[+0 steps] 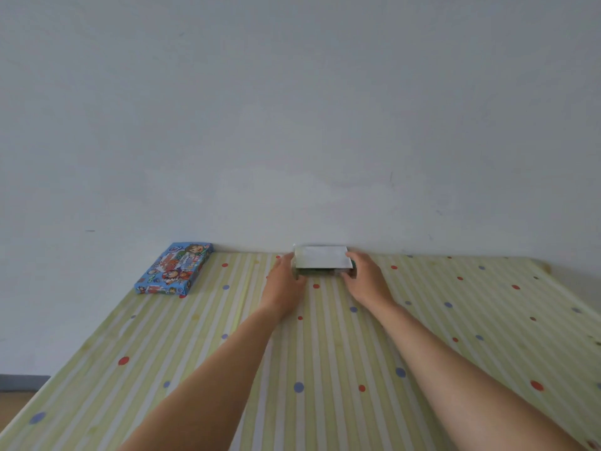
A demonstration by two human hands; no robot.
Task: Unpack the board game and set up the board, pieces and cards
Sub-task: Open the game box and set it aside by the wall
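The person reaches far forward with both arms, and the two hands meet one thing at the far edge of the table [455,320], close to the wall [292,109]. It is a flat white-topped pack [322,257] with some green at its near side. I cannot tell if it is the folded board or an inner tray.

The pack lies exactly between the hands. Its long axis runs from one hand to the other, across the person's body. The left hand [286,278] grips the left short end and the right hand [364,281] grips the right short end, fingers curled on it. Both hands are equally near.

The blue game box [174,270] lies apart, to the left of the left hand.

I judge that the pack should next be drawn straight back toward the body, with both ends kept level.
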